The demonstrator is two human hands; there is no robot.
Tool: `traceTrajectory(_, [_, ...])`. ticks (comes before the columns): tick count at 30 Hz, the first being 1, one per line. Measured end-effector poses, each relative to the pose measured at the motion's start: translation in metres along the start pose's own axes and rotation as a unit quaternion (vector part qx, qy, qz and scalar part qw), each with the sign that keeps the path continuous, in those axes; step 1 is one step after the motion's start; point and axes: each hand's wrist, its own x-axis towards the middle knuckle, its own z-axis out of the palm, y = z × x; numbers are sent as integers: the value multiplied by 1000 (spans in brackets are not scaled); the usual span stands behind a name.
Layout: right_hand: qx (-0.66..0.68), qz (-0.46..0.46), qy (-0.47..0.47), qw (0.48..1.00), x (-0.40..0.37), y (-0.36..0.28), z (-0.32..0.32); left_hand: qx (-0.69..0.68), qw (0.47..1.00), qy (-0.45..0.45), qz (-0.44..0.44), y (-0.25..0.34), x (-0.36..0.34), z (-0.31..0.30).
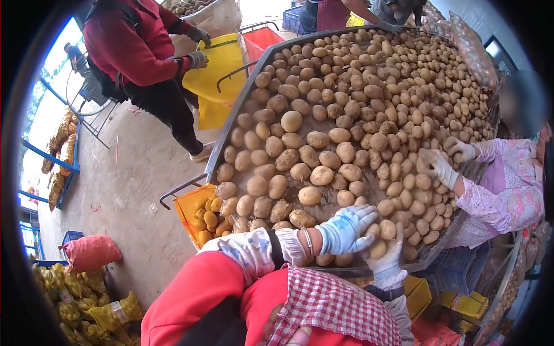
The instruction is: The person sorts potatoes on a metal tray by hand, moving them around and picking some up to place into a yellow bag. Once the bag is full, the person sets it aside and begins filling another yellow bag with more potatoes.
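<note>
Potatoes [310, 196] cover a large metal-rimmed sorting table [218, 151]. My left hand [346, 229], in a light blue and white glove, lies over the near edge with fingers stretched out, beside a few potatoes. Close to its right is my right hand [388, 262], in a whitish glove, its fingers curled around potatoes [378, 249] at the table's near rim. Part of its grip is hidden behind them. An orange-yellow bag [190, 203] hangs at the left corner with potatoes in its mouth.
On the right, a co-worker's gloved hands [441, 167] reach into the potatoes. Another person in a red top [124, 46] holds a yellow bag [216, 81] at the far left. Blue crates [461, 268] stand below the right side; filled sacks [92, 254] lie at lower left.
</note>
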Motion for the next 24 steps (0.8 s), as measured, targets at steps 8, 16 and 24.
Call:
traceTrajectory(8, [36,-167,-135,976,33,-4,-45,463,846,18,-264,-84,-52,-131])
traceTrajectory(16, [109,37,-162,980,47,-10,-29,429,876,96,-200,-105,-8,-178])
traceTrajectory(24, [-41,80,-248,965,44,-11,-12,478,800,-130,-338,-178,43,-194])
